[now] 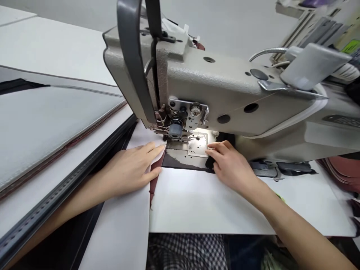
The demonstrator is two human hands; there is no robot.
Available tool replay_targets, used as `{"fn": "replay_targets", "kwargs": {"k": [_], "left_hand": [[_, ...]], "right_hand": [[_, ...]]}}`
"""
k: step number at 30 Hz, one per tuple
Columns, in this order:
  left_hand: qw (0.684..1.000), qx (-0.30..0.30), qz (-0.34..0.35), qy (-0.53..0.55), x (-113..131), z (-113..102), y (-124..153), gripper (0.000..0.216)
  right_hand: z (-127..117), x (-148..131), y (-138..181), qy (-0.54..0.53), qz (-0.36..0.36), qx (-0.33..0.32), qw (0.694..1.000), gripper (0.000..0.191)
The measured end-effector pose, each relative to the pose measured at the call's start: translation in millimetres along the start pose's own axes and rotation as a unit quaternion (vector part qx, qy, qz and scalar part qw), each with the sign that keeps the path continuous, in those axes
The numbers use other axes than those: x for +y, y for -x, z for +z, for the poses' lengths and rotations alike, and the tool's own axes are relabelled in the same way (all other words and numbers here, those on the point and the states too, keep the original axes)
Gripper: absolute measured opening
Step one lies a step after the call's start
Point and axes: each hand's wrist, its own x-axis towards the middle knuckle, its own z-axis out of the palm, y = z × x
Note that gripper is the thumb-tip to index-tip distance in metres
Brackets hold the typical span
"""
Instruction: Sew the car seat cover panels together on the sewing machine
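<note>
A large grey-beige industrial sewing machine (pixel 225 90) fills the upper middle of the view, its arm running off to the right. It stands on a white table (pixel 213 206) that spreads out below and in front of it. To the machine's left lies a stack of wide white panels (pixel 42 127) with maroon edges, bordered by a long dark perforated rail (pixel 56 195). A white sheet with a maroon underside (pixel 120 225) runs from under the machine's head down over the table's near edge, its maroon edge folded up in a thin strip. The left hand (pixel 132 168) lies open and flat on this sheet, just left of the needle area, fingers together and pointing at the presser foot (pixel 176 131), pressing down rather than gripping. The right hand (pixel 230 165) rests on the table just right of the needle, fingers loosely stretched, fingertips touching the lit metal needle plate (pixel 197 147), holding nothing. Maroon pieces (pixel 343 168) lie beneath the machine's far right end.
</note>
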Motion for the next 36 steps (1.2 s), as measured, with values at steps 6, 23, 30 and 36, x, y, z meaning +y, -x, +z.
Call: {"fn": "replay_targets", "kwargs": {"k": [6,23,30,36], "left_hand": [[0.999,-0.016,-0.02,0.035,2,-2,4,0.053],[0.569,0.017,-0.242,0.786,65,-12,28,0.035],[0.741,0.076,-0.1,0.66,62,-18,45,0.022],[0.778,0.049,-0.078,0.621,69,-19,51,0.023]], "right_hand": [[18,25,7,0.028,-0.016,0.025,0.999,0.025],[6,-152,28,-0.466,-0.092,0.158,0.866,0.014],[-2,-133,5,-0.591,0.236,0.178,0.75,0.012],[-3,-130,-1,-0.624,0.276,0.196,0.704,0.015]]}}
